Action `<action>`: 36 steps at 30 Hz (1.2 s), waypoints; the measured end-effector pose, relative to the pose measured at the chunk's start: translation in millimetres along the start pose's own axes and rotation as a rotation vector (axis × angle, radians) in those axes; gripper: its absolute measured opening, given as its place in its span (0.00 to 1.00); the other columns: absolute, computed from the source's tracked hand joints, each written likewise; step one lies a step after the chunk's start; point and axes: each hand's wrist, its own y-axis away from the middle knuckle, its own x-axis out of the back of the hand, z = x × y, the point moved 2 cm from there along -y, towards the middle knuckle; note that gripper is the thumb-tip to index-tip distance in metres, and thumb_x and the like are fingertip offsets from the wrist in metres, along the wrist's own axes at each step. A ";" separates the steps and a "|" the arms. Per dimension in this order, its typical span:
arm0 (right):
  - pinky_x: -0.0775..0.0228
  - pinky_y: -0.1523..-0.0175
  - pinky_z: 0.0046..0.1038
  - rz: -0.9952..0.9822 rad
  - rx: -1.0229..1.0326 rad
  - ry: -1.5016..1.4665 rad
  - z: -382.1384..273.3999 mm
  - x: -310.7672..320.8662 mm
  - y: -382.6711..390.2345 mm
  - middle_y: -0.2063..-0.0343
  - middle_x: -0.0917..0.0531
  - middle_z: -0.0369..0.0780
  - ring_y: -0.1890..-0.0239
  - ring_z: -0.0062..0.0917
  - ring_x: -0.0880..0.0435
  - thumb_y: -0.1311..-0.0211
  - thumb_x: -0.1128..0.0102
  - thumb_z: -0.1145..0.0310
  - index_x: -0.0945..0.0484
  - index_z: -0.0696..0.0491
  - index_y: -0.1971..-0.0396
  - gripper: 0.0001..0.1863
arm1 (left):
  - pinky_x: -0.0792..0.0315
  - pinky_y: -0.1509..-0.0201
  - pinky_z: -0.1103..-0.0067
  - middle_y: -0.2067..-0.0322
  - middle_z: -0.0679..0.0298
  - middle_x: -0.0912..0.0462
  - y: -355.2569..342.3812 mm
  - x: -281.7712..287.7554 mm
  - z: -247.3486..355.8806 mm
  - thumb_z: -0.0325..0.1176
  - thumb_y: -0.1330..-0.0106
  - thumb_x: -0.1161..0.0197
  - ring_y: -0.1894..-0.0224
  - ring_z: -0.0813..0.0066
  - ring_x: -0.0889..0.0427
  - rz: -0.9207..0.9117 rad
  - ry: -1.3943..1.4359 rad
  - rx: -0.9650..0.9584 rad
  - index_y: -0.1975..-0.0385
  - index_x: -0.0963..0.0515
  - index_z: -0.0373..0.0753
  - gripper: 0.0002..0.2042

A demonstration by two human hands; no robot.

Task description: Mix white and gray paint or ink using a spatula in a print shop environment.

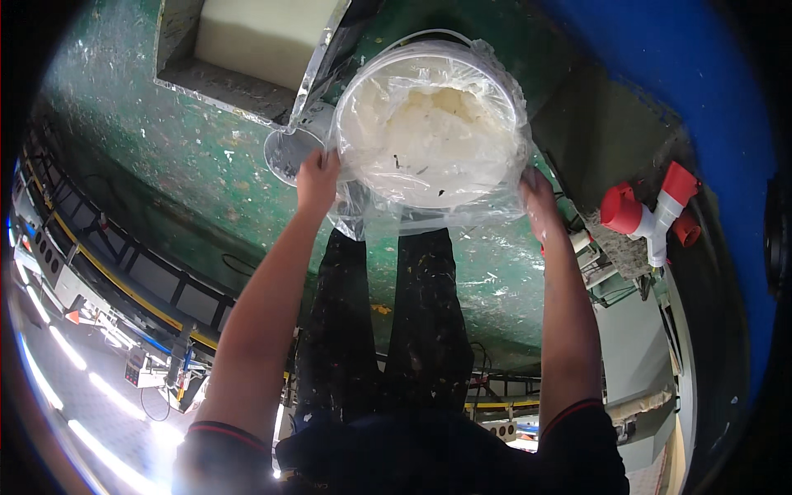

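Observation:
A large round white bucket [429, 140] of pale, creamy material, with some dark specks on top, is wrapped in crumpled clear plastic [371, 210]. My left hand [318, 177] is closed on the plastic beside the bucket's left rim. My right hand [536, 198] is closed at the bucket's lower right, gripping the plastic; whether it also holds the rim cannot be made out. A smaller round grey container [289, 153] sits left of the bucket, partly behind my left hand. The bucket's wire handle arches over its far side.
A metal-rimmed trough [169, 62] with a pale inside stands at upper left on the paint-spattered green floor [115, 148]. Red-and-white plugs [652, 223] lie at right beside a blue surface [709, 107]. Railings [165, 305] and cables bend along the lower rim; my legs show below the bucket.

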 end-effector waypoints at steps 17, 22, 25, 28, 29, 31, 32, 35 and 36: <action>0.32 0.35 0.45 0.372 0.219 0.453 154.5 -64.4 8.0 0.41 0.20 0.50 0.38 0.45 0.22 0.35 0.36 0.68 0.32 0.56 0.35 0.29 | 0.21 0.57 0.66 0.61 0.58 0.12 46.9 -122.4 -63.2 0.33 0.29 0.40 0.64 0.59 0.13 0.242 -0.026 -0.067 0.49 0.20 0.29 0.16; 0.40 0.25 0.41 0.219 0.151 -0.140 266.8 -95.3 -82.5 0.33 0.27 0.46 0.30 0.39 0.31 0.36 0.34 0.58 0.39 0.53 0.27 0.40 | 0.23 0.48 0.69 0.50 0.53 0.14 -41.5 -180.7 -123.4 0.33 0.32 0.36 0.54 0.63 0.15 0.130 0.690 -0.028 0.45 0.22 0.29 0.19; 0.41 0.24 0.41 0.172 0.080 -0.159 262.2 -56.0 -153.4 0.32 0.28 0.46 0.30 0.39 0.31 0.35 0.34 0.56 0.39 0.52 0.27 0.40 | 0.23 0.47 0.69 0.49 0.53 0.15 -61.3 -217.5 -119.7 0.34 0.32 0.36 0.52 0.63 0.15 0.023 0.712 -0.024 0.44 0.22 0.29 0.20; 0.41 0.24 0.40 0.096 0.047 -0.233 223.0 -106.3 -197.6 0.32 0.28 0.45 0.29 0.38 0.32 0.35 0.35 0.55 0.40 0.52 0.27 0.40 | 0.24 0.45 0.69 0.48 0.53 0.15 -108.5 -209.2 -104.5 0.34 0.31 0.36 0.51 0.63 0.16 -0.045 0.701 -0.074 0.43 0.23 0.29 0.21; 0.42 0.24 0.40 0.099 0.028 -0.234 218.3 -105.3 -194.6 0.32 0.28 0.45 0.29 0.38 0.32 0.35 0.36 0.54 0.40 0.52 0.27 0.40 | 0.24 0.45 0.69 0.48 0.53 0.16 -95.3 -210.9 -107.7 0.35 0.31 0.36 0.50 0.63 0.16 -0.096 0.718 -0.080 0.42 0.23 0.29 0.21; 0.42 0.23 0.40 0.113 -0.003 -0.234 196.9 -82.1 -191.8 0.32 0.29 0.45 0.29 0.38 0.32 0.34 0.36 0.54 0.40 0.52 0.27 0.40 | 0.24 0.44 0.69 0.47 0.52 0.16 -69.8 -212.4 -99.2 0.35 0.31 0.36 0.49 0.63 0.16 -0.206 0.759 -0.097 0.42 0.23 0.30 0.21; 0.42 0.23 0.40 0.088 -0.010 -0.261 185.4 -74.8 -184.5 0.31 0.29 0.45 0.29 0.38 0.32 0.34 0.36 0.53 0.40 0.52 0.26 0.40 | 0.25 0.43 0.69 0.47 0.52 0.16 -80.5 -204.4 -84.4 0.35 0.31 0.36 0.49 0.63 0.16 -0.228 0.753 -0.119 0.41 0.24 0.30 0.22; 0.43 0.23 0.39 -0.033 -0.053 -0.347 157.3 -59.6 -126.3 0.31 0.29 0.44 0.29 0.38 0.32 0.33 0.37 0.52 0.40 0.52 0.26 0.40 | 0.25 0.42 0.70 0.46 0.52 0.17 -106.9 -154.2 -59.7 0.36 0.31 0.35 0.47 0.63 0.17 -0.261 0.706 -0.158 0.40 0.24 0.30 0.22; 0.43 0.23 0.39 -0.043 -0.070 -0.348 140.5 -30.2 -124.4 0.31 0.30 0.44 0.29 0.37 0.32 0.33 0.37 0.51 0.40 0.52 0.26 0.40 | 0.25 0.41 0.70 0.45 0.52 0.17 -108.9 -152.1 -43.3 0.36 0.31 0.35 0.47 0.63 0.17 -0.300 0.721 -0.163 0.40 0.24 0.30 0.23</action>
